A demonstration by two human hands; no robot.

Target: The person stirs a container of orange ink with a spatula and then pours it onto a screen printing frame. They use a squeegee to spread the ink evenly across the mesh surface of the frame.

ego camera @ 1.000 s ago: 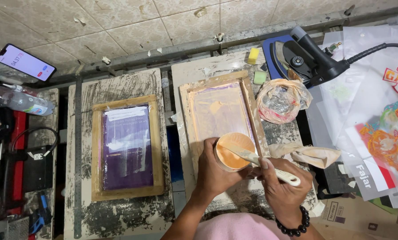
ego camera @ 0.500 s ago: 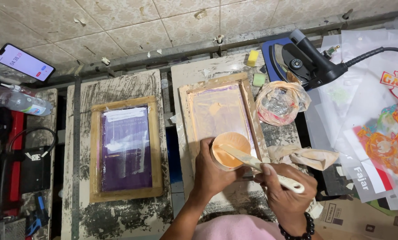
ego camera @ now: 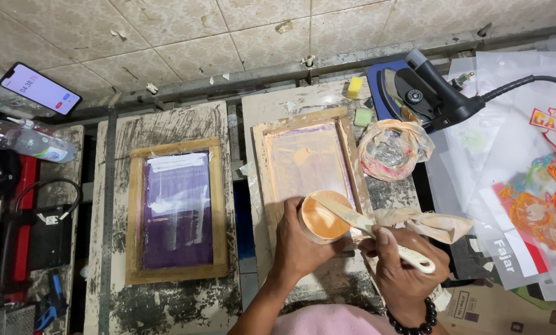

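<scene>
A: Where do we have the ink right now?

B: Our left hand [ego camera: 299, 239] is wrapped round the small cup of orange ink [ego camera: 322, 217], held over the near end of the wooden screen frame [ego camera: 309, 164] that lies on the paint-crusted board [ego camera: 327, 99]. Our right hand [ego camera: 405, 267] is closed on the pale handle of the spatula [ego camera: 368, 226], its blade dipping into the cup.

A: How do we reckon the cup will handle?

B: Light, we'd say, and probably thin-walled, so squeezing could buckle it. The ink looks thick and pasty; it should cling to the blade and not run. Smears on the outside may make it slippery, so we'd grip round the middle, fingers well spread.

A: And the spatula?

B: Stiff and coated with ink. Best held far back on the clean end of the handle.

A: Anything close by?

B: A crumpled plastic bag [ego camera: 394, 149] just beside the frame, and a second frame with purple mesh [ego camera: 177, 211] on the board to our left.
</scene>
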